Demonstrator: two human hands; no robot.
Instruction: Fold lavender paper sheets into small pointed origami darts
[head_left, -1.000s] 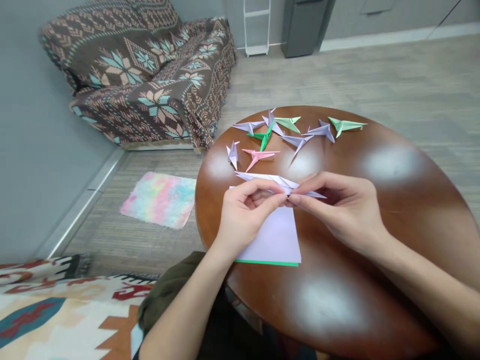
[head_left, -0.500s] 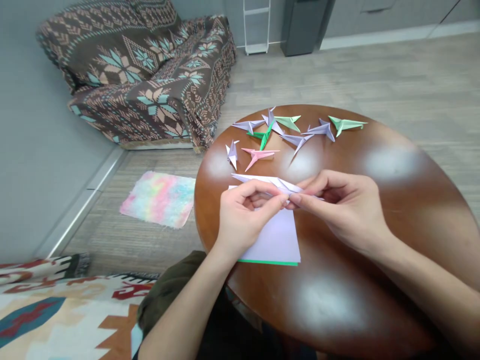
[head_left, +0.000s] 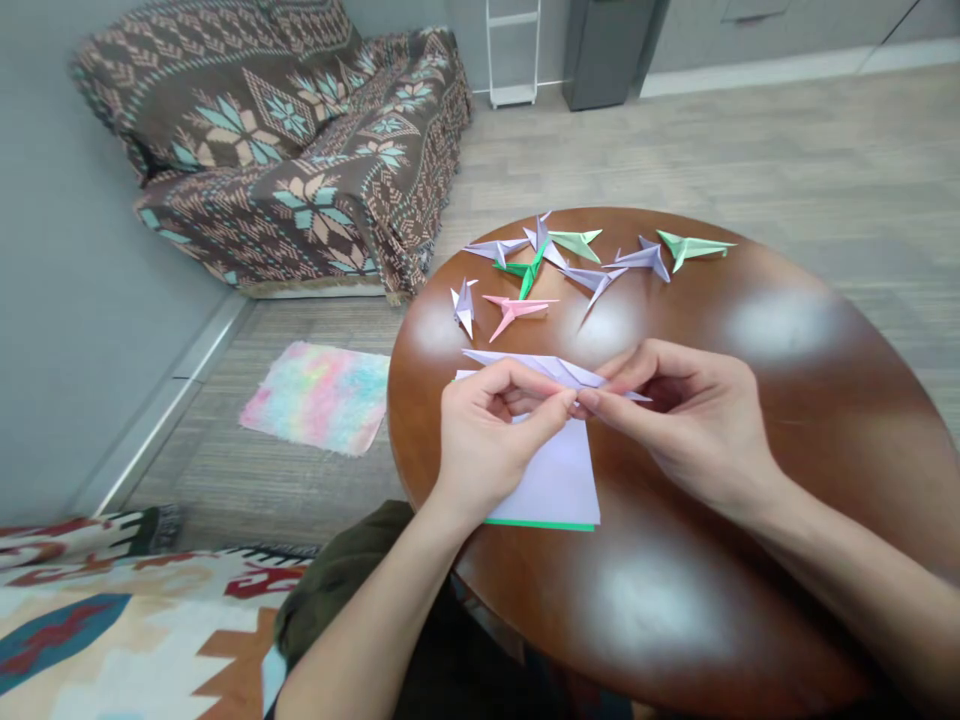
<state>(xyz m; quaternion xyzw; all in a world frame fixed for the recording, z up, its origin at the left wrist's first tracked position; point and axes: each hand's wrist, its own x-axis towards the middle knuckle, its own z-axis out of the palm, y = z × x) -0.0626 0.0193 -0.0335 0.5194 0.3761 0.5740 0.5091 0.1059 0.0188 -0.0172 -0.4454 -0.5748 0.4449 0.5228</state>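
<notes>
Between both hands is a long, pointed piece of folded lilac paper point(head_left: 525, 361), its narrow tip stretching out to the left. My left hand point(head_left: 495, 430) pinches it near the middle with thumb and fingers. My right hand point(head_left: 686, 415) grips it just beside, so the two thumb tips almost meet. A small point of the paper pokes out below the right forefinger; the part between the fingertips is hidden. Under my left hand lies a stack of square paper sheets point(head_left: 559, 475), lilac on top with a green edge showing at the bottom.
Several folded paper figures lie at the table's far side, among them a pink one point(head_left: 517, 312), a dark green one point(head_left: 531, 272) and a light green one point(head_left: 691, 248). The round brown table point(head_left: 825, 480) stands near a draped sofa point(head_left: 300, 170) and a pastel rug point(head_left: 319, 398).
The hands stay almost in place, still holding the folded lilac paper. Its right-hand point shows a little more below the right forefinger, and its upper face has tilted slightly.
</notes>
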